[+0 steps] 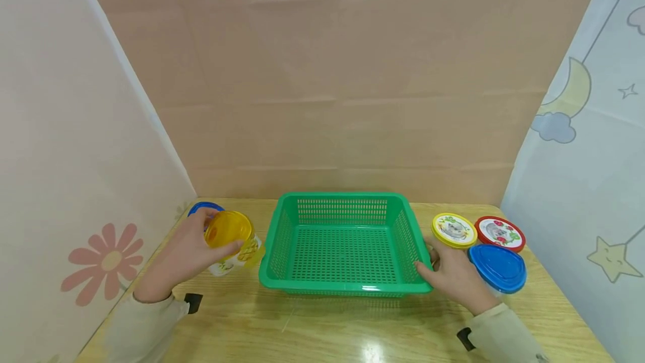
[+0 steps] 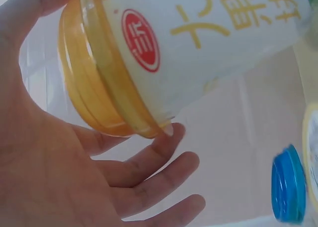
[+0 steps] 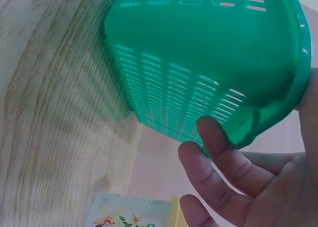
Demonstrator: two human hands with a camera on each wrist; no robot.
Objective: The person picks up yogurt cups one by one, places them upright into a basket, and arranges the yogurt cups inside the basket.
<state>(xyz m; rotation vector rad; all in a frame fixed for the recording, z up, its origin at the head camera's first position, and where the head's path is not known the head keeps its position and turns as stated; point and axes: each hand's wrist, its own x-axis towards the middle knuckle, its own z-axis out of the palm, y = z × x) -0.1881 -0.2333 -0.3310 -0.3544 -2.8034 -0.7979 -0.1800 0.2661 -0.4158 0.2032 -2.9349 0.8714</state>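
My left hand (image 1: pixel 194 248) holds a tub with an amber-yellow lid (image 1: pixel 229 228) by its lid end, left of the green plastic basket (image 1: pixel 342 287). Up close in the left wrist view, the tub (image 2: pixel 198 38) has a whitish wall with a red oval logo and gold characters; thumb and fingers go around its lid, the other fingers spread below. At the basket's right rim, my right hand (image 1: pixel 450 273) has its thumb over the edge. Its fingers (image 3: pixel 213 177) curl against the outside of the slotted wall (image 3: pixel 174 88) in the right wrist view.
Behind my left hand a blue-lidded tub (image 1: pixel 204 206) is partly hidden. On the right stand tubs with a yellow lid (image 1: pixel 453 230), a red lid (image 1: pixel 500 233) and a blue lid (image 1: pixel 498 268). A tan backdrop (image 1: pixel 342 128) and side panels enclose the wooden table (image 1: pixel 322 335).
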